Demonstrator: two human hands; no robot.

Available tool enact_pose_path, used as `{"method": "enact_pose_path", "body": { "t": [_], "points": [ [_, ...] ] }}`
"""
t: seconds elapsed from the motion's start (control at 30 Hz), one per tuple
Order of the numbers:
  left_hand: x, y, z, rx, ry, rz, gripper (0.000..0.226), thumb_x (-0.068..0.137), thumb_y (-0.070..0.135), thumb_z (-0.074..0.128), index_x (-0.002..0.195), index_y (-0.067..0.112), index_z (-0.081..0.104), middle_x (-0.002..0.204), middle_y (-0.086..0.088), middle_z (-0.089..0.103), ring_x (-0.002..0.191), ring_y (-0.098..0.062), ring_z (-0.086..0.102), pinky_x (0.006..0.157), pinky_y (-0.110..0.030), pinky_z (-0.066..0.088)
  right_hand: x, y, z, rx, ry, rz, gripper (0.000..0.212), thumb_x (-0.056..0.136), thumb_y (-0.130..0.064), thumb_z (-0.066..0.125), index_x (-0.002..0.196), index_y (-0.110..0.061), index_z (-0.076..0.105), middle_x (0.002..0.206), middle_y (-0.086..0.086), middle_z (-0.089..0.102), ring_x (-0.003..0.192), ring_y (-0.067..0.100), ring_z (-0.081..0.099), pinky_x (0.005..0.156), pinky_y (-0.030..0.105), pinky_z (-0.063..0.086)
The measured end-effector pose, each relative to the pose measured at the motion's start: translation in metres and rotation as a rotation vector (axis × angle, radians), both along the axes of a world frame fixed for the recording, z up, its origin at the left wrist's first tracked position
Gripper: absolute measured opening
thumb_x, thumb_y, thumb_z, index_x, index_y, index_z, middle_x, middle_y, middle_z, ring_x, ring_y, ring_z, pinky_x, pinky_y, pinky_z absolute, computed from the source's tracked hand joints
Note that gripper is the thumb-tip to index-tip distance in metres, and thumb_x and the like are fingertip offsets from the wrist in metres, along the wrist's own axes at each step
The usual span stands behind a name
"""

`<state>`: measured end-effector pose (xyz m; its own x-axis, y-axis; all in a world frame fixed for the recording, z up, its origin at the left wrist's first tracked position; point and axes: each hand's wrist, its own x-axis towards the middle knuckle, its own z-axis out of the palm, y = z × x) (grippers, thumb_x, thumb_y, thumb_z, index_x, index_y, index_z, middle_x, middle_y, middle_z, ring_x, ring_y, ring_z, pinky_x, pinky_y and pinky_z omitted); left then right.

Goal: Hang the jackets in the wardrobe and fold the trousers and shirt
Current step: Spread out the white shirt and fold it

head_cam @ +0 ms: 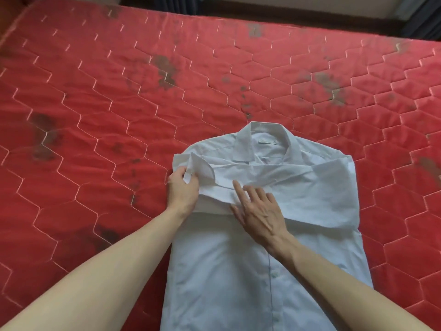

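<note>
The white shirt [262, 247] lies face up on the red bed [95, 115], collar far, hem near, its long axis running straight away from me. Its sleeve [238, 177] is folded crosswise over the chest. My left hand [182, 189] pinches the cuff [200, 168] at the left edge. My right hand [259, 210], nearer the middle, lies open and flat on the sleeve, gripping nothing.

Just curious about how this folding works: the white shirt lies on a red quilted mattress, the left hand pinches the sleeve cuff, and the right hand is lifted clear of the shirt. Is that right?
Not quite. In the head view the right hand is not lifted clear; it rests flat on the white shirt, pressing the folded sleeve down. The rest holds: the shirt lies on the red quilted mattress, and the left hand pinches the sleeve cuff.
</note>
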<state>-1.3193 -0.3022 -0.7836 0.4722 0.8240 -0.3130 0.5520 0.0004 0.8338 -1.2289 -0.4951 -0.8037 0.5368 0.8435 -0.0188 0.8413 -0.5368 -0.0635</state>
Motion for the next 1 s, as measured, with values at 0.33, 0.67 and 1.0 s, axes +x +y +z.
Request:
{"method": "enact_pose_path", "body": {
  "t": [0.33, 0.67, 1.0],
  "points": [
    [-0.002, 0.021, -0.016, -0.018, 0.292, 0.180, 0.043, 0.101, 0.052, 0.047, 0.106, 0.011, 0.061, 0.100, -0.007, 0.064, 0.093, -0.031, 0.058, 0.079, -0.039, 0.043, 0.078, -0.107, -0.019, 0.044, 0.088, -0.501, 0.066, 0.103, -0.043, 0.025, 0.157, -0.009, 0.044, 0.164, 0.021, 0.037, 0.152, 0.041, 0.035, 0.117, 0.060, 0.035],
    [-0.002, 0.005, -0.031, 0.570, 0.421, -0.045, 0.039, 0.091, 0.014, 0.063, 0.127, 0.008, 0.049, 0.134, -0.020, 0.049, 0.126, -0.040, 0.043, 0.104, -0.054, 0.038, 0.131, -0.130, -0.036, -0.073, 0.107, -0.620, 0.068, 0.107, -0.056, 0.013, 0.168, -0.024, 0.011, 0.176, 0.004, 0.007, 0.162, 0.022, 0.001, 0.130, 0.049, 0.000],
    [-0.001, -0.003, -0.083, 0.729, 0.575, -0.722, 0.070, 0.106, 0.059, 0.013, 0.166, 0.027, -0.006, 0.174, -0.006, -0.012, 0.160, -0.021, -0.017, 0.130, -0.047, -0.003, 0.178, -0.148, -0.053, -0.055, 0.188, -0.608, 0.076, 0.104, -0.068, 0.012, 0.168, -0.028, -0.001, 0.176, -0.001, -0.005, 0.162, 0.017, -0.007, 0.131, 0.046, -0.001]
  ]
}}
